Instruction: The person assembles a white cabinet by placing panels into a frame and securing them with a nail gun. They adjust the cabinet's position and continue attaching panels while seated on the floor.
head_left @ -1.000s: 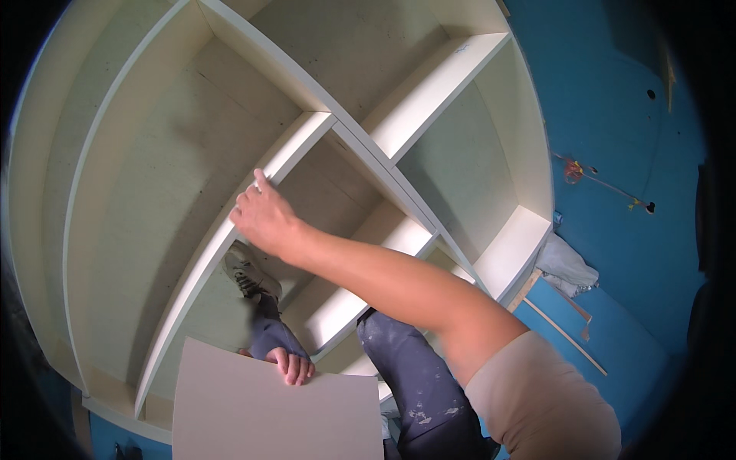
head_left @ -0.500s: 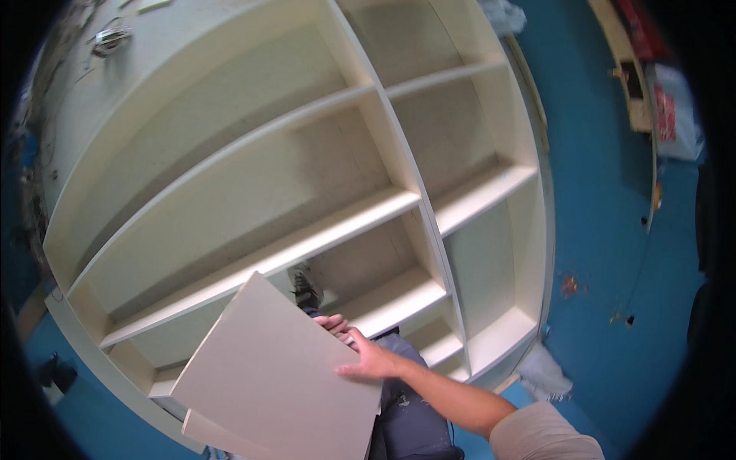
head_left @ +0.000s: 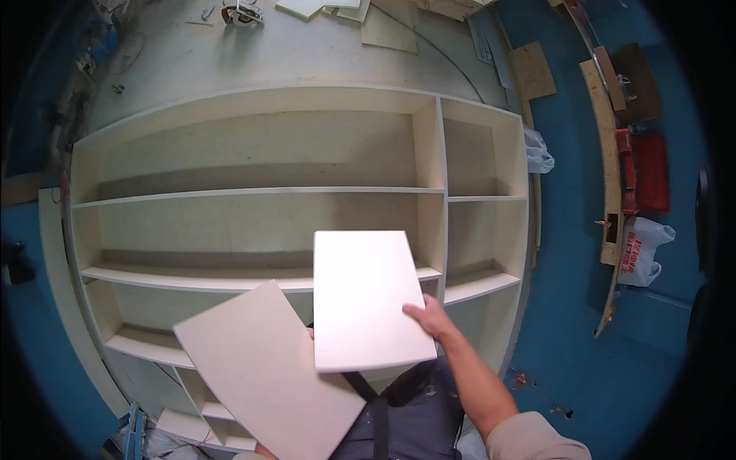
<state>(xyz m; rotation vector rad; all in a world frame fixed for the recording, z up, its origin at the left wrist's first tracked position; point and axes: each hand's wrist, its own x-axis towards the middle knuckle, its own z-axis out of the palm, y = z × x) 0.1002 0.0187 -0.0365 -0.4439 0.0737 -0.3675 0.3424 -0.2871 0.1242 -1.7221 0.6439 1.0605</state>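
Note:
My right hand [head_left: 429,318] is closed on the right edge of a small white board [head_left: 368,299], thumb on the upper face and the other fingers hidden beneath. To its left, a larger off-white board [head_left: 268,368] lies tilted across my left forearm, which it mostly hides. Only fingertips of my left hand [head_left: 310,333] show at that board's right edge, closed round it. The small board overlaps the larger one's right side. Both are above a wide white shelf unit [head_left: 261,193] with several compartments.
A circular saw [head_left: 242,13] and board offcuts [head_left: 389,29] lie on the pale surface beyond the unit. On the blue floor at right are a wooden strip [head_left: 602,146], a red case [head_left: 652,172] and a white plastic bag [head_left: 645,249]. A dark cable runs near the offcuts.
My right hand has moved from the larger board's edge up and right, and now holds the small board apart from it. The view has turned, so the shelf unit looks level.

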